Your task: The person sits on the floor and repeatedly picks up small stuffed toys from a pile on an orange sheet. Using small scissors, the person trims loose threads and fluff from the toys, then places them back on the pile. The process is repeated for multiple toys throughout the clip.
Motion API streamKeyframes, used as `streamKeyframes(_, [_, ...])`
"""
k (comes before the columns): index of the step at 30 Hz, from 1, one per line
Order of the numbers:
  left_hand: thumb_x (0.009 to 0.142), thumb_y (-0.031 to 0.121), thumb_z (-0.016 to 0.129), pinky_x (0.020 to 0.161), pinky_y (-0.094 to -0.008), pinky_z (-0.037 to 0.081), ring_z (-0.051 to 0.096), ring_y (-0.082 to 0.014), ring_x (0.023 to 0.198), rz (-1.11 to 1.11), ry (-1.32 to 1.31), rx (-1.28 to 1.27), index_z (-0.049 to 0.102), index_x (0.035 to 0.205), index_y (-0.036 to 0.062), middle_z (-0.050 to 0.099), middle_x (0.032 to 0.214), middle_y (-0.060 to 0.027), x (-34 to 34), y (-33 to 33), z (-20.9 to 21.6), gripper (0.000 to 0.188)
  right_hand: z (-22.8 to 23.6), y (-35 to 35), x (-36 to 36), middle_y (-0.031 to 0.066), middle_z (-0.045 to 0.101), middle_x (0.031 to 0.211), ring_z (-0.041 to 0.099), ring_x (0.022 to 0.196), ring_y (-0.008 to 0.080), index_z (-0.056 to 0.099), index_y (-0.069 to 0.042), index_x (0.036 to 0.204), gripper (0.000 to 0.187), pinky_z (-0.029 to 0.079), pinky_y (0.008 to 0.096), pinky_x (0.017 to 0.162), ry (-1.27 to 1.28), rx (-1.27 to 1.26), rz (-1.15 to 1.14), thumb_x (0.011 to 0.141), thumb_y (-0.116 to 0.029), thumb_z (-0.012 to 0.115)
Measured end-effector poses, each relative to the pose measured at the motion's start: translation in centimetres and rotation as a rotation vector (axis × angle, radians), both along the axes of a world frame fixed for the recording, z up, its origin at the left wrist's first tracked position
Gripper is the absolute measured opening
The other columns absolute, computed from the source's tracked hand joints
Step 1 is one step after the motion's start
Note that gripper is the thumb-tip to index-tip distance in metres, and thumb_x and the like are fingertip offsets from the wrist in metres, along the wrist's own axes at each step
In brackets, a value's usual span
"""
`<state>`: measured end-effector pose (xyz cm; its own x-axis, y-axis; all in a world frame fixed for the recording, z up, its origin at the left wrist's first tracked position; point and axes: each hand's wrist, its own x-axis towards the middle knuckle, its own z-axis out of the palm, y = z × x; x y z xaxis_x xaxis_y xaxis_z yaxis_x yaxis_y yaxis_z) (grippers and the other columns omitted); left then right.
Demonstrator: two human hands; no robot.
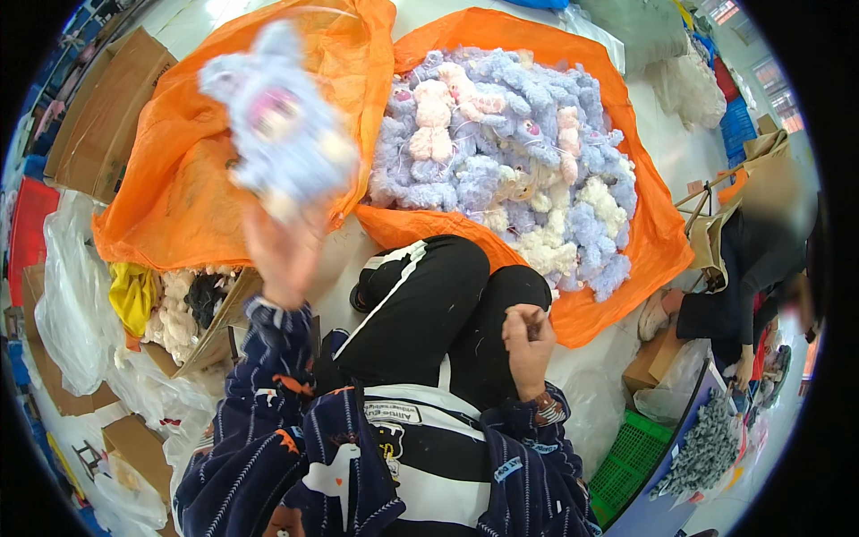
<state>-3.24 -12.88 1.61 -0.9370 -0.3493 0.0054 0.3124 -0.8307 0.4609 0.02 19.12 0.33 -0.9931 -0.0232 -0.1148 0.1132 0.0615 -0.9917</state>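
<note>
Around the green plastic crate (631, 456), a pale, smooth floor (667, 163) with a glossy finish. Just right of the crate, a flat blue-grey tabletop (650, 508). Well beyond the crate, higher up and to its right, bright windows (777, 94). Beyond the crate and far to its left, a white gleam of light (217, 8) on the floor.

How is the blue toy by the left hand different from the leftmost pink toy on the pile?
Colour: the blue toy is pale blue with a pinkish patch; the pink toy looks mostly pale pink.
Place: the blue toy is at the left hand, in front of the left orange sheet; the pink toy lies on the pile.
Sharpness: the blue toy is blurred; the pink toy is clearer.
Both look fluffy.
</note>
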Motion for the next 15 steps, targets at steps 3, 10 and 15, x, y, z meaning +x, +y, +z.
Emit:
streamKeyframes(3, [0.092,0.041,0.045,0.094,-0.0372,0.044,0.05,-0.0269,0.111,-0.022,-0.019,0.077,0.043,0.124,0.0033,0.047,0.124,-0.0115,-4.4,-1.9,-3.2,0.05,-0.9,1.2,-1.2,-0.0009,0.053,0.066,0.048,0.059,0.0039,0.058,0.001,0.085,0.007,0.038,0.0177,0.056,0.048,0.134,-0.122,0.088,-0.005,0.055])
streamKeyframes(10, [0.086,0.028,0.056,0.07,-0.0288,0.046,0.055,-0.0172,0.091,-0.385,-0.707,-1.24,0.047,0.124,0.0,0.058,0.105,-0.0087,-13.7,1.0,-22.9,0.048,-4.7,1.4,-2.7,0.0003,0.053,0.063,0.047,0.054,0.0056,0.057,-0.001,0.081,0.009,0.035,0.0186,0.05,0.221,0.401,-0.104,0.086,-0.008,0.057])
streamKeyframes(15, [0.083,0.018,0.059,0.066,-0.0285,0.048,0.058,-0.016,0.078,-0.24,-0.923,-0.784,0.054,0.117,-0.0003,0.063,0.094,-0.0113,-16.8,2.7,-28.5,0.039,-4.5,0.6,-3.6,0.0061,0.054,0.061,0.049,0.049,0.0101,0.059,-0.002,0.079,0.006,0.038,0.0223,0.047,0.359,0.484,-0.085,0.078,-0.003,0.064])
